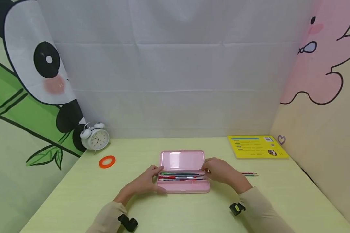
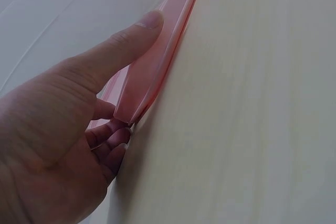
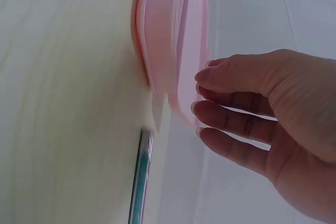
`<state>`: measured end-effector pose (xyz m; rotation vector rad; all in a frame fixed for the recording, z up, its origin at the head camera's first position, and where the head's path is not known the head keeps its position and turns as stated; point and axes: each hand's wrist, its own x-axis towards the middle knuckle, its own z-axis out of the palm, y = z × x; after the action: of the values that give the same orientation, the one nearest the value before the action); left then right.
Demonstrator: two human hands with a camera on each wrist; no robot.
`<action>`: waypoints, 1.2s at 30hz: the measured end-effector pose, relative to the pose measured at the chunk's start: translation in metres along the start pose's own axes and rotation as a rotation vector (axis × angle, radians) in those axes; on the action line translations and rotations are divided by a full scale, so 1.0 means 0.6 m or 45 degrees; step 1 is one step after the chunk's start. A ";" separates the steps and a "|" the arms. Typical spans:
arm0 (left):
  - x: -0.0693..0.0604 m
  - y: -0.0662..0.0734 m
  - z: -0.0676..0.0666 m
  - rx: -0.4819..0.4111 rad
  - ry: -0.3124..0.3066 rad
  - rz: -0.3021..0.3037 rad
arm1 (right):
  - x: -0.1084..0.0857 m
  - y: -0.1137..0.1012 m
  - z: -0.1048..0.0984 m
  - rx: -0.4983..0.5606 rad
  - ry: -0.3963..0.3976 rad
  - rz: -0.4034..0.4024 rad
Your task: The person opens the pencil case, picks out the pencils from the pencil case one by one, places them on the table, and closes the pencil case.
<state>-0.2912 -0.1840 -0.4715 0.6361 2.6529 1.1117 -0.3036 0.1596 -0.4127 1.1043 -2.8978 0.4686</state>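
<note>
A pink pencil case (image 1: pixel 184 186) lies open at the table's middle, its lid (image 1: pixel 175 160) tipped back toward the wall. Several pens and pencils (image 1: pixel 179 177), in green, red and dark colours, lie inside along its length. My left hand (image 1: pixel 144 181) holds the case's left end, thumb along the front side (image 2: pixel 152 40) and fingers around the corner. At the opposite end, my right hand (image 1: pixel 221 171) has loosely bent fingers at the lid's right edge; their tips (image 3: pixel 203 77) appear to touch it. Beside that hand, a few pencils (image 1: pixel 249 174) lie on the table.
A white twin-bell alarm clock (image 1: pixel 97 138) stands at the back left, with an orange ring (image 1: pixel 102 164) in front of it. A yellow book (image 1: pixel 250 148) lies at the back right. Behind the table (image 1: pixel 175 213) hangs a white sheet (image 1: pixel 175 71).
</note>
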 end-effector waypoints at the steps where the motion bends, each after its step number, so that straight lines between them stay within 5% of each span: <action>1: 0.000 0.000 0.000 -0.002 0.000 -0.001 | 0.006 -0.008 0.003 -0.003 -0.009 -0.017; 15: 0.000 0.003 0.000 -0.006 0.010 0.022 | 0.074 -0.066 0.029 -0.131 -0.016 -0.178; 36: 0.001 -0.005 0.003 0.018 0.017 0.062 | 0.109 -0.097 0.066 -0.297 -0.110 -0.103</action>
<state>-0.2920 -0.1846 -0.4750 0.7018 2.6720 1.1146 -0.3107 0.0649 -0.4272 1.2252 -2.8701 0.0797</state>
